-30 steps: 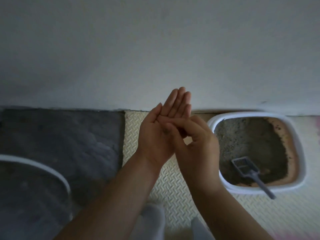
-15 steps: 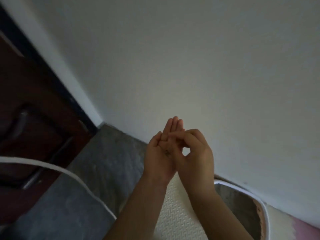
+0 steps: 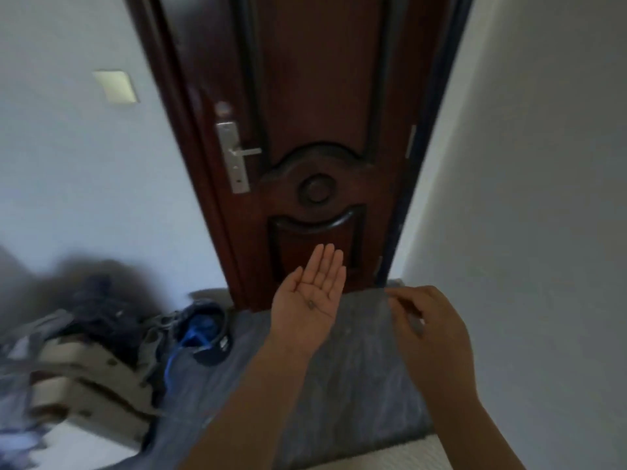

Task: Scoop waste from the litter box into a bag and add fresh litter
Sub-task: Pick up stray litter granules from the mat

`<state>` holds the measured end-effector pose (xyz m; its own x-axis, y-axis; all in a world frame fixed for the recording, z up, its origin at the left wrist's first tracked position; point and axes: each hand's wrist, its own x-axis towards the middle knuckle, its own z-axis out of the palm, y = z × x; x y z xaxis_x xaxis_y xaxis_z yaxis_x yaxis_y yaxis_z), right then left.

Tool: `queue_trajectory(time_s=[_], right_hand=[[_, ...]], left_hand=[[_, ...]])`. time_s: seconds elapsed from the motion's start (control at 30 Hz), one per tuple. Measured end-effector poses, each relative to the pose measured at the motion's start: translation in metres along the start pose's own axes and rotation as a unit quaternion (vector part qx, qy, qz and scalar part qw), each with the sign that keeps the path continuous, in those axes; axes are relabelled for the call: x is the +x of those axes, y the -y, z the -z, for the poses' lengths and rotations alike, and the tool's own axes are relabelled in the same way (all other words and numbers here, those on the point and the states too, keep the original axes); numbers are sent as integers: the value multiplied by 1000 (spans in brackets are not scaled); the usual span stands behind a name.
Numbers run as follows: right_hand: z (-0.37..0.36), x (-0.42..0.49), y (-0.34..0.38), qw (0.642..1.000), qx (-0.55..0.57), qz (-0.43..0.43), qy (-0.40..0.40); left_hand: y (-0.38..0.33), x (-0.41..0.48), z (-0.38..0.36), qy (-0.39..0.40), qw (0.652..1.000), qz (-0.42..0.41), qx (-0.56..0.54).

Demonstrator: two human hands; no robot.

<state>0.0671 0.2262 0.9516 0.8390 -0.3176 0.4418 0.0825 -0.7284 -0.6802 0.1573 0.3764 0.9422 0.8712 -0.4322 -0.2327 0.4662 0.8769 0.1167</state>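
**Hands idle and raised; litter box out of view**

Step in hand: judged to be a pause in the litter work, with the person inspecting or cleaning the hands rather than scooping or pouring. Left hand (image 3: 310, 293) is held flat, palm up, fingers straight and together, grasping nothing. A small dark speck (image 3: 311, 303) sits on the palm, possibly a litter grain but too small to confirm. Right hand (image 3: 432, 325) is near it on the right and not touching it, with fingers curled toward the thumb. Blur hides whether it pinches anything. Both are raised over a grey mat (image 3: 356, 368) on the floor, near the mat's far edge, before a closed brown door (image 3: 322, 96).

Task items: litter box, scoop, bag and fresh litter are not in view, so their position relative to the hands cannot be stated. A blurred heap of bags and cloth (image 3: 84, 351) lies off the mat's left edge.

Next move, as judged: clear the palm, then locate the box and take up scoop or litter
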Motion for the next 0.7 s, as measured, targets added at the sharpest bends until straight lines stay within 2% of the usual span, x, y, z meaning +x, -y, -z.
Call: queue_trajectory(time_s=[0.17,0.37,0.53,0.7], right_hand=[[-118,39,74,991,34,50,119],[-253,77,162,974,75,115,182],[-333,110,206,952,77,163,247],[-402,154,221,920,61,245,301]], left_hand=[[-170,-23,19,-14,991,-133,-16],[-331,-52,45,-39,970,-240,-17],[-405,-49,63,-56,957,-282,-25],[-444,7,75,-79,954,-288,-36]])
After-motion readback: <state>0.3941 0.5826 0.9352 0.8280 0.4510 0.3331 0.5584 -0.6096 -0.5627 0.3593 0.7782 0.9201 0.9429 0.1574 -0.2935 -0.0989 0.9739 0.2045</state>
